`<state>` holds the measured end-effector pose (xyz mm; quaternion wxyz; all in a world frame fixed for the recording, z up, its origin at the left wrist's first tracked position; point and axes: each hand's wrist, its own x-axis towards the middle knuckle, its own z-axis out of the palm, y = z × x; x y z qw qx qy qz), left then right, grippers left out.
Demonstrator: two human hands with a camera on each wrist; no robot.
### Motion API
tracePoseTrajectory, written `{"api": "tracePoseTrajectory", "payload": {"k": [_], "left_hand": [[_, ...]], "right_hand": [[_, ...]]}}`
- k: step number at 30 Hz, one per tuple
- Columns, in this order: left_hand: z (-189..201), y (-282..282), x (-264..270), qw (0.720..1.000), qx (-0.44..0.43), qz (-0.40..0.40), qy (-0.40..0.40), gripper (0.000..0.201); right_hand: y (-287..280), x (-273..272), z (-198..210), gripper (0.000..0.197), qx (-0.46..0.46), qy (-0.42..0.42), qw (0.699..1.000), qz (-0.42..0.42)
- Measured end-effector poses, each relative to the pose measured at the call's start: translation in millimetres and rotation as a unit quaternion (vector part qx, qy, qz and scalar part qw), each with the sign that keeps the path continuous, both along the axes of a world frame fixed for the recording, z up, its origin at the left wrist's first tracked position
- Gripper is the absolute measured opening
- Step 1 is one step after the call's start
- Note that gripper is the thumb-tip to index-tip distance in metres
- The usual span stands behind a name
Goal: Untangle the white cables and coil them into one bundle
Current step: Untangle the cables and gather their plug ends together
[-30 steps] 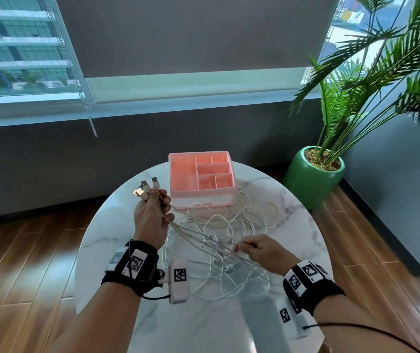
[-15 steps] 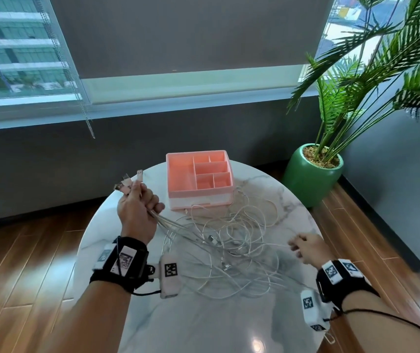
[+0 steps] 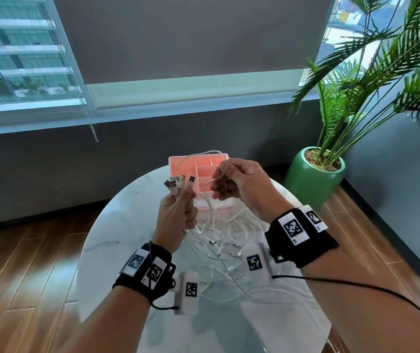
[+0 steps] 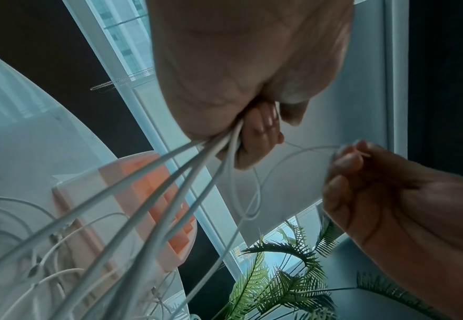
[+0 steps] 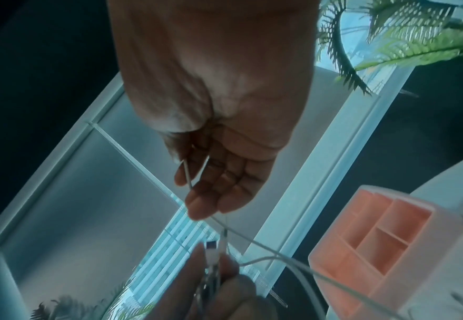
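Note:
Several white cables (image 3: 219, 240) lie tangled on a round marble table (image 3: 117, 225). My left hand (image 3: 178, 212) is raised above the table and grips a bunch of them, with the USB plugs (image 3: 178, 183) sticking up out of the fist; in the left wrist view the cables (image 4: 153, 194) run down from the fist (image 4: 252, 121). My right hand (image 3: 231, 182) is lifted to the right of the plugs and pinches a thin loop of white cable (image 3: 198, 159). The right wrist view shows that cable (image 5: 189, 175) between thumb and fingers (image 5: 205, 207).
A pink organiser box (image 3: 203, 166) with open compartments stands at the table's far edge, behind both hands. A potted palm in a green pot (image 3: 313, 174) stands on the floor to the right. Wooden floor surrounds the table; a window wall lies beyond.
My right hand left the table's right side, rose and came in beside the plugs with a cable loop. My left hand lifted the bunch higher and shifted right.

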<state>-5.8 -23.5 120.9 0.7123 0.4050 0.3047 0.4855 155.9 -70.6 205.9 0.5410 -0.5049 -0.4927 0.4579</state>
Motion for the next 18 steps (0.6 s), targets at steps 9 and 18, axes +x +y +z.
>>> {"api": "tracePoseTrajectory", "payload": {"k": [9, 18], "left_hand": [[-8.2, -3.1, -6.3, 0.996, 0.042, 0.035, 0.067, 0.024], [-9.2, -4.0, 3.1, 0.992, 0.071, 0.034, 0.097, 0.027]], "right_hand": [[8.1, -17.2, -2.4, 0.031, 0.002, 0.067, 0.998, -0.010], [7.6, -16.1, -15.2, 0.023, -0.058, 0.060, 0.995, 0.049]]}}
